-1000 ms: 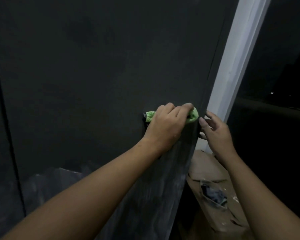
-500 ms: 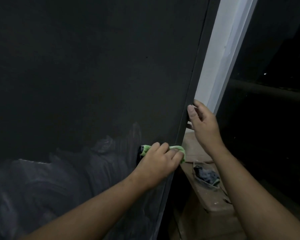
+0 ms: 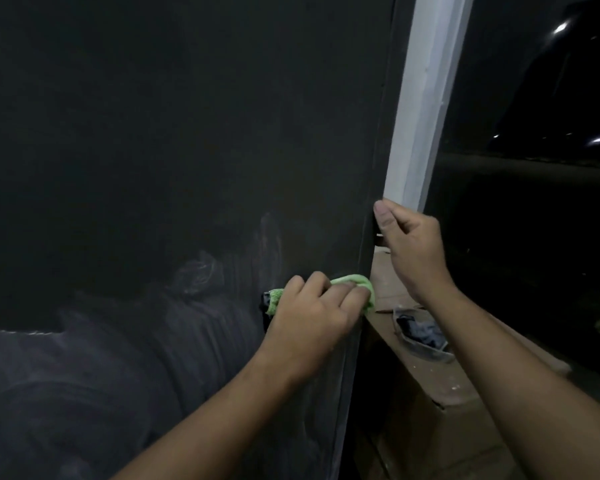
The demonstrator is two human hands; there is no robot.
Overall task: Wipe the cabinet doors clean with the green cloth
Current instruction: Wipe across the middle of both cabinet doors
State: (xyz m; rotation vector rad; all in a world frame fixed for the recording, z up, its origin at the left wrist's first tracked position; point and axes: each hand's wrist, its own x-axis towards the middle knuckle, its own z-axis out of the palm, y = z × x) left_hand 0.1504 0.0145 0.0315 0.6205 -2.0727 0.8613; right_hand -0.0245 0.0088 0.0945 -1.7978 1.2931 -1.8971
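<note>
A tall dark cabinet door point(image 3: 187, 133) fills the left and middle of the head view; pale wipe streaks cover its lower part. My left hand point(image 3: 312, 320) grips a bunched green cloth point(image 3: 463, 285) and presses it against the door close to its right edge. My right hand point(image 3: 413, 251) holds that right edge of the door higher up, thumb on the front face and fingers curled behind it.
A white post point(image 3: 423, 98) rises just right of the door. Below it a brown cardboard box point(image 3: 430, 393) carries a small clear bag point(image 3: 420, 334) with dark contents. The far right is dark, with a few distant lights.
My left hand carried the cloth down the door from mid height to lower down near the edge, then stayed about there. My right hand shifted its hold on the door edge.
</note>
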